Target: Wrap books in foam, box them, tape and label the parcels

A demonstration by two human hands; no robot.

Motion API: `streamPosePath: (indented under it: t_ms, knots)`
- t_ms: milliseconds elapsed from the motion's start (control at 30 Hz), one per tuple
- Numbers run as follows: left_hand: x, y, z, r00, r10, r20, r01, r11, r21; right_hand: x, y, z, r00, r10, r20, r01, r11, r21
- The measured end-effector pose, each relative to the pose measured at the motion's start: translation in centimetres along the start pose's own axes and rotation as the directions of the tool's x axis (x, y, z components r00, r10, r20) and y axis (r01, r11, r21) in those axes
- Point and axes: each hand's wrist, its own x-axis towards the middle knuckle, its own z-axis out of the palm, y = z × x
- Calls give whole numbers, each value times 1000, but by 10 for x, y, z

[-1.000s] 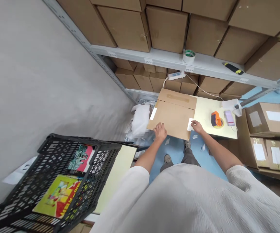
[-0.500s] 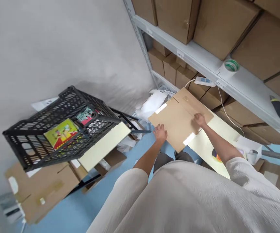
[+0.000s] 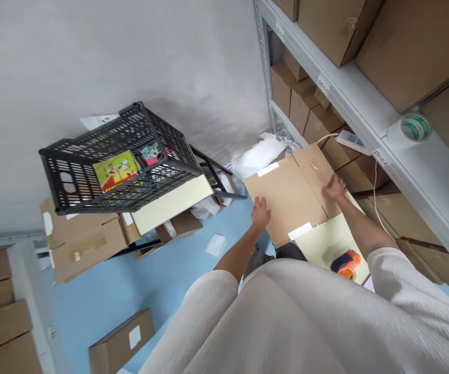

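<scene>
A flattened cardboard box (image 3: 287, 195) with white strips on two edges lies on the cream tabletop (image 3: 321, 249). My left hand (image 3: 261, 213) rests on its left edge, fingers apart. On the flap at its right side lies my right hand (image 3: 335, 188), its fingers spread over the cardboard. An orange and dark blue tape dispenser (image 3: 346, 264) stands on the tabletop near my right forearm.
A black crate (image 3: 119, 161) holding colourful packages stands on a small table at the left. Metal shelving (image 3: 349, 98) with cartons, a tape roll (image 3: 411, 129) and a power strip (image 3: 353, 141) runs along the right. Another carton (image 3: 121, 340) stands on the blue floor.
The view has shifted. My right hand has moved outward onto the flap and its fingers have opened from a closed shape. The tape dispenser has come into fuller view.
</scene>
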Motion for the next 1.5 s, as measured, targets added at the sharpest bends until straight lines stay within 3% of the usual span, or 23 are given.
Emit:
streamPosePath:
  t_ms: [367, 500, 767, 967, 1100, 1233, 1367, 1500]
  knots:
    - [-2, -1, 2, 997, -53, -55, 50, 997, -52, -2, -4, -4, 1000, 30, 2, -30, 999, 13]
    - [-6, -11, -4, 992, -11, -124, 4, 998, -56, -8, 1, -8, 997, 63, -41, -62, 998, 24]
    - [-6, -40, -45, 954, 123, -272, -125, 992, 8, -55, -1, -11, 992, 85, -95, -76, 992, 97]
    - [9, -64, -83, 944, 211, -253, -204, 978, 55, -121, -11, 4, 975, 168, -147, -143, 975, 169]
    - [25, -68, -103, 924, 329, -194, -312, 943, 116, -179, -12, 30, 930, 339, -144, -303, 926, 224]
    - [41, -60, -119, 880, 460, -119, -436, 881, 186, -233, -10, 58, 848, 519, -110, -471, 832, 292]
    - [55, -36, -129, 832, 553, -50, -528, 816, 235, -270, -6, 76, 762, 647, -31, -601, 724, 340]
    - [68, 2, -127, 800, 599, 19, -579, 764, 283, -289, 4, 88, 696, 717, 50, -677, 631, 379]
